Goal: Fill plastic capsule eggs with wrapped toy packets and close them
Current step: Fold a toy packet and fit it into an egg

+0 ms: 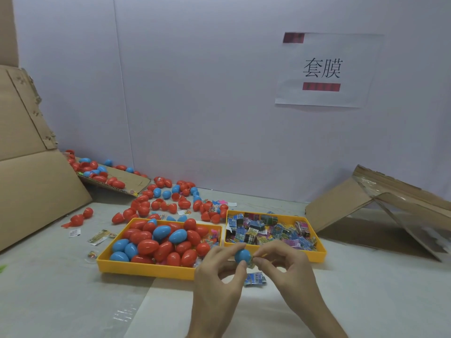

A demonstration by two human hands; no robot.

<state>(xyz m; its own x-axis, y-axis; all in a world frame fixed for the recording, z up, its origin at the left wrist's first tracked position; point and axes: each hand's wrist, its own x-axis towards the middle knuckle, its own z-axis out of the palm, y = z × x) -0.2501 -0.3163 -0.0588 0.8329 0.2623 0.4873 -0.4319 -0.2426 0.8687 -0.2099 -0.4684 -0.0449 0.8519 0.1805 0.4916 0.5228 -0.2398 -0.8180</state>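
My left hand (pixel 217 272) grips a blue capsule egg (pixel 242 256) between thumb and fingers, just in front of the two yellow trays. My right hand (pixel 283 262) pinches a small wrapped toy packet (pixel 258 256) at the egg's right side. Another wrapped packet (pixel 255 280) lies on the table under my hands. The left yellow tray (pixel 146 267) holds red and blue eggs. The right yellow tray (pixel 319 252) holds several wrapped packets.
Loose red and blue eggs and halves (pixel 166 201) are scattered behind the trays and on a cardboard flap (pixel 122 181). A large cardboard box (pixel 31 172) stands at left, a folded carton (pixel 390 211) at right. A white wall with a paper sign (pixel 324 69) is behind.
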